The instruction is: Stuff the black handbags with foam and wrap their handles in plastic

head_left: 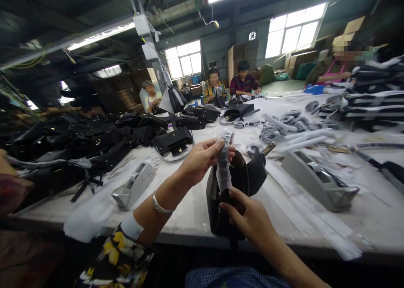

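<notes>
A black handbag (pixel 212 214) stands upright near the front edge of the table, its top open towards me. Above its left side, a dark strap in white translucent wrapping (pixel 224 168) runs upward between my hands. My left hand (pixel 205 155) pinches the upper part of this strap between thumb and fingers. Lower down, my right hand (pixel 249 212) closes its thumb and fingers on the strap's black end, against the bag's side. The fingertips hide part of that end. Black material of the bag spreads out to the right behind the strap.
Grey tape dispensers (pixel 134 186) (pixel 318 180) flank the bag. Black bags (pixel 104 147) are heaped at left. Coiled wrapped straps (pixel 273 133) and white strips (pixel 312 212) lie at right, below a tall stack of black pieces (pixel 375 94). Several people sit across the table.
</notes>
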